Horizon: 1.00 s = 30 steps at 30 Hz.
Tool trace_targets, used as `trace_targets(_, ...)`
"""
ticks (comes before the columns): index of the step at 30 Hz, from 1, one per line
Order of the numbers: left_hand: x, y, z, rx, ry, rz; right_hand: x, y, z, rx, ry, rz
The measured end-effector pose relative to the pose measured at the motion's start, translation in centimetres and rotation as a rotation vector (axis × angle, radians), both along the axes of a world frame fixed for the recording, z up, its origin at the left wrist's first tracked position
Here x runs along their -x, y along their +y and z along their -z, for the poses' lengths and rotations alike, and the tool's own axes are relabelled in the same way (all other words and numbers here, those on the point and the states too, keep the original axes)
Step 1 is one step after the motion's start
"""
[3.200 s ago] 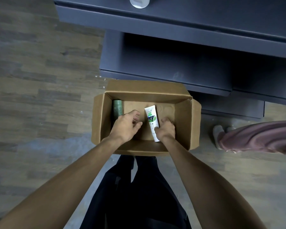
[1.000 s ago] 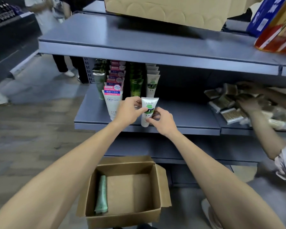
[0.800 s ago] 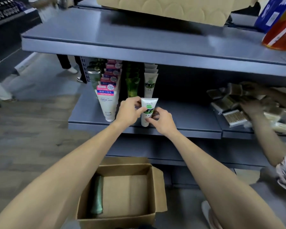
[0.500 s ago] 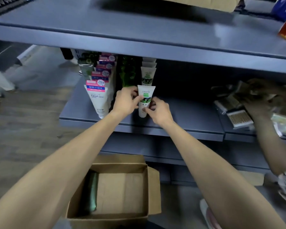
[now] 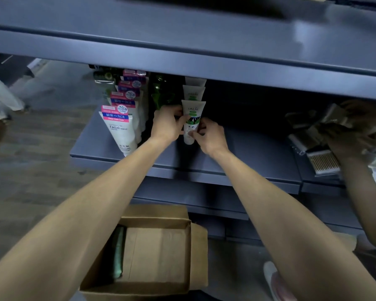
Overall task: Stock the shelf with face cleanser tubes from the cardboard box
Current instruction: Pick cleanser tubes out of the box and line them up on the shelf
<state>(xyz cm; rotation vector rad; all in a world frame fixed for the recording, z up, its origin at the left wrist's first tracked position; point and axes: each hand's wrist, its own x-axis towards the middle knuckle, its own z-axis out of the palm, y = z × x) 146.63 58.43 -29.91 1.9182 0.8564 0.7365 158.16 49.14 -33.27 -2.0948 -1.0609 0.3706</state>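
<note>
A white face cleanser tube (image 5: pixel 192 115) with green print stands cap down on the grey middle shelf (image 5: pixel 248 153), at the front of a row of like tubes (image 5: pixel 193 92). My left hand (image 5: pixel 167 124) pinches its left side and my right hand (image 5: pixel 208 137) pinches its lower right part. On the floor below, the open cardboard box (image 5: pixel 159 253) holds one green tube (image 5: pixel 116 253) along its left wall.
Left of the white row stand dark green tubes (image 5: pixel 162 92), pink-labelled Facial cleanser tubes (image 5: pixel 121 127) and more behind. Another person's hand (image 5: pixel 343 135) handles packets of cotton swabs (image 5: pixel 321 164) at the right. A grey upper shelf (image 5: pixel 182 35) overhangs; a shoe (image 5: pixel 276 281) sits bottom right.
Both hands lifted the white tube from the box up to the middle shelf and pushed it back against the row. The view has closed in on the shelf.
</note>
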Motion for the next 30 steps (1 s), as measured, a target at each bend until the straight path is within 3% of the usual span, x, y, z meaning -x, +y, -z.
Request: trace_targets(30, -0.3, 1.2, 0.0, -0.042, 0.093, -0.049, -0.6, 1.6, -0.3, 0.086, 0.024, 0.019)
